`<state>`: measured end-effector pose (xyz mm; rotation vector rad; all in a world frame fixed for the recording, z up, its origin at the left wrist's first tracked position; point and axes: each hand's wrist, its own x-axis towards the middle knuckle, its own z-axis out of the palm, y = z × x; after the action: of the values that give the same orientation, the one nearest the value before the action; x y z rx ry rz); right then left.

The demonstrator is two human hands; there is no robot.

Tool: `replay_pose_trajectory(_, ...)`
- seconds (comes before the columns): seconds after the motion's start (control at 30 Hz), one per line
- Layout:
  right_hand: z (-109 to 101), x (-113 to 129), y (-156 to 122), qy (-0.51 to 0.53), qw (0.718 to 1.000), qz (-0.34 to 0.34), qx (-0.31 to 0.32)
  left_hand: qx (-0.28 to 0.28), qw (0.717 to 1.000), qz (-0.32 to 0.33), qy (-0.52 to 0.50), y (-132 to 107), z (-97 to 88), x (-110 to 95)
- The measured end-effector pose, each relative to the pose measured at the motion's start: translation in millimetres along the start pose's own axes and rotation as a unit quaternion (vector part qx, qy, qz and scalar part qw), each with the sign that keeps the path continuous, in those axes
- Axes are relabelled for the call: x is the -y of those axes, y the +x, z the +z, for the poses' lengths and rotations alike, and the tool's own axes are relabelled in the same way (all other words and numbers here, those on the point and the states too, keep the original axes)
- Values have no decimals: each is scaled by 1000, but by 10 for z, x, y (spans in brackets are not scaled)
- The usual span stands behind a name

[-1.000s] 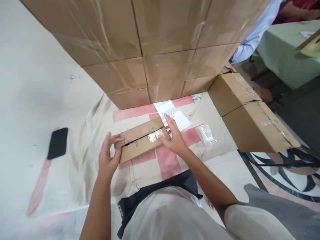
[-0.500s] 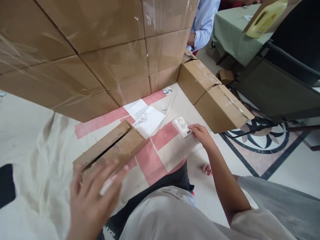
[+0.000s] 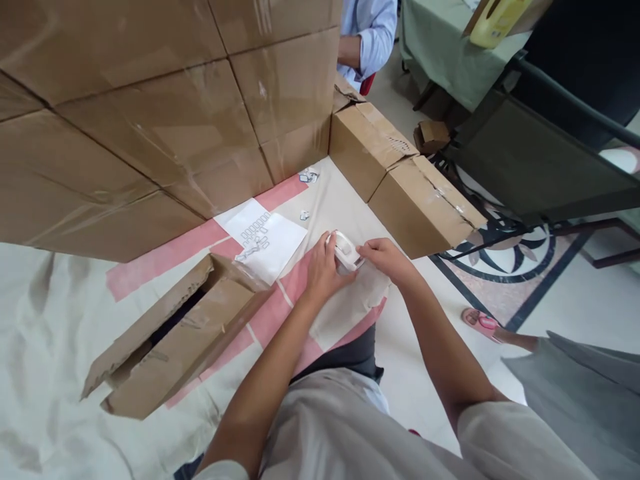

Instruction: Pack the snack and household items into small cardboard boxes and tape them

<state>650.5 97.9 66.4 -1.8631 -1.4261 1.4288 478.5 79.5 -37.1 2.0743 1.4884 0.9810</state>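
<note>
Tape dispenser (image 3: 345, 248) sits between both hands, above the cloth (image 3: 55, 320) near its right-hand edge, right of a printed paper sheet (image 3: 277, 240); whether its base bears on the cloth or is lifted, cannot tell. Left hand (image 3: 323, 270) has its fingers curled over the dispenser's near side, likely bracing the light body against sliding. Right hand (image 3: 385, 257) pinches thumb and forefinger at the dispenser's front end, a grip suited to a thin edge; too small to tell whether a strip of tape lies between. Small carton (image 3: 195, 333) rests untouched left of the forearms, its long top seam gaping; inside too dark to read. Print on the sheet not legible. 2 scraps, too small to identify, lie beyond: 1 near the foot of the taped carton stack (image 3: 185, 127), 1 nearer the dispenser. Stack runs out of frame at top and left and hides most of a co-worker; only a blue sleeve (image 3: 377, 43), part of a forearm and a little of the torso show. 2 cartons (image 3: 415, 200) end to end flank the cloth, perhaps as a low barrier. Yellow container (image 3: 493, 23) cut off at top.
</note>
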Motion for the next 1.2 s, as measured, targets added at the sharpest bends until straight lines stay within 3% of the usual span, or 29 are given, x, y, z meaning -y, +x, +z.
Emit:
replay_pose_trajectory(0.13,-79,-108,-210,19,1000,-6,-2,-2,1000,11,13,-42,-43,-14)
replay_pose_trajectory(0.37,-141,-504,-497,55,998,6,-1,7,1000,23,20,3,-90,-47)
replay_pose_trajectory(0.53,-42,-747,-365,24,999,-13,-31,1,999,26,26,-8,-87,-43)
replay_pose_trajectory(0.7,137,-863,-210,-15,990,-86,-113,7,999,19,37,-20,-115,-60)
replay_pose_trajectory(0.8,138,-882,-209,-8,983,-130,-126,2,999,16,36,-11,-114,-57)
replay_pose_trajectory(0.93,41,-798,-317,20,976,-186,-112,4,1000,14,19,-13,-101,-70)
replay_pose_trajectory(1.03,49,-576,-490,59,960,-249,-111,-21,999,13,-39,-110,-224,-170)
replay_pose_trajectory(1.13,245,-260,-690,117,925,-357,-50,-41,984,-22,-175,-319,-569,-358)
replay_pose_trajectory(1.2,473,-66,-794,145,902,-404,35,-7,957,-64,-284,-493,-886,-479)
